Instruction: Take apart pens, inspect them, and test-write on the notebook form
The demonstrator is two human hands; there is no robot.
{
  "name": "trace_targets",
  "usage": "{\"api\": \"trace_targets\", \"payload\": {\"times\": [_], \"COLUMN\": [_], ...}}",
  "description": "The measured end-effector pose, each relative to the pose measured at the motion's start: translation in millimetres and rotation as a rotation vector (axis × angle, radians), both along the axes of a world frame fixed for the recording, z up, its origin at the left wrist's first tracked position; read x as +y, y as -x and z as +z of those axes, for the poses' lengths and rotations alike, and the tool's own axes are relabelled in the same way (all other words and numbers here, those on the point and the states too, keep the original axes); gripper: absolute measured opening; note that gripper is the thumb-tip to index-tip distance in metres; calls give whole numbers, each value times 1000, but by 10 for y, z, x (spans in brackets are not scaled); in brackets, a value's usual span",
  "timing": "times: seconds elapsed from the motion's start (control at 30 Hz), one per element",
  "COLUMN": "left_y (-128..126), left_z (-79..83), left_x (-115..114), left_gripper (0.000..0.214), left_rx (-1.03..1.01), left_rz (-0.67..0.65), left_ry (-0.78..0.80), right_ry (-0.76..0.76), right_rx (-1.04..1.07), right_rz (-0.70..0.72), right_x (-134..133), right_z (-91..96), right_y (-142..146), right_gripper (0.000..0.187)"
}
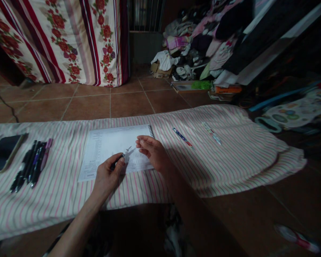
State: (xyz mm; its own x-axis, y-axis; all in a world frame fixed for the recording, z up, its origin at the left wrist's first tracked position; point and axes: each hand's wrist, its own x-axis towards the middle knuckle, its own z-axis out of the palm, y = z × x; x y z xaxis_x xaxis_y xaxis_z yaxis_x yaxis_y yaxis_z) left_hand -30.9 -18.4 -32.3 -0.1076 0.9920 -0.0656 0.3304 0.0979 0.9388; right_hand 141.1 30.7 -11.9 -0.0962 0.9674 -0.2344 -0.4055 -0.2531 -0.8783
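Note:
My left hand [111, 173] is closed around a black pen [120, 157], its pale pointed end angled up to the right. Just right of that tip, my right hand [152, 150] has thumb and fingertips drawn together in a pinch. Anything between them is too small to make out. Both hands hover over a spiral-bound notebook [117, 139] with printed and handwritten marks on its page. To the right, a dark blue patterned pen [182, 136] and a light patterned pen [212, 133] lie on the striped cloth.
A striped cloth [230, 160] covers the low table. At its left lie several pens [33, 162] in a bunch and a dark-screened phone [5, 153]. Beyond are the tiled floor [93, 101], a floral curtain [77, 43] and a heap of clothes [198, 43].

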Motion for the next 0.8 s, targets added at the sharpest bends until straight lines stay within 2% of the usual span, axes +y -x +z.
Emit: {"api": "trace_targets", "payload": {"times": [0.4,0.8], "left_y": [-54,-56], "left_z": [42,-7], "left_x": [-19,-1], "left_gripper": [46,43], "left_rx": [41,52], "left_rz": [3,34], "left_ry": [13,15], "right_ry": [83,47], "right_rx": [167,81], "right_rz": [14,52], "right_x": [-28,-49], "right_z": [-51,-31], "right_y": [54,90], "right_gripper": [21,25]}}
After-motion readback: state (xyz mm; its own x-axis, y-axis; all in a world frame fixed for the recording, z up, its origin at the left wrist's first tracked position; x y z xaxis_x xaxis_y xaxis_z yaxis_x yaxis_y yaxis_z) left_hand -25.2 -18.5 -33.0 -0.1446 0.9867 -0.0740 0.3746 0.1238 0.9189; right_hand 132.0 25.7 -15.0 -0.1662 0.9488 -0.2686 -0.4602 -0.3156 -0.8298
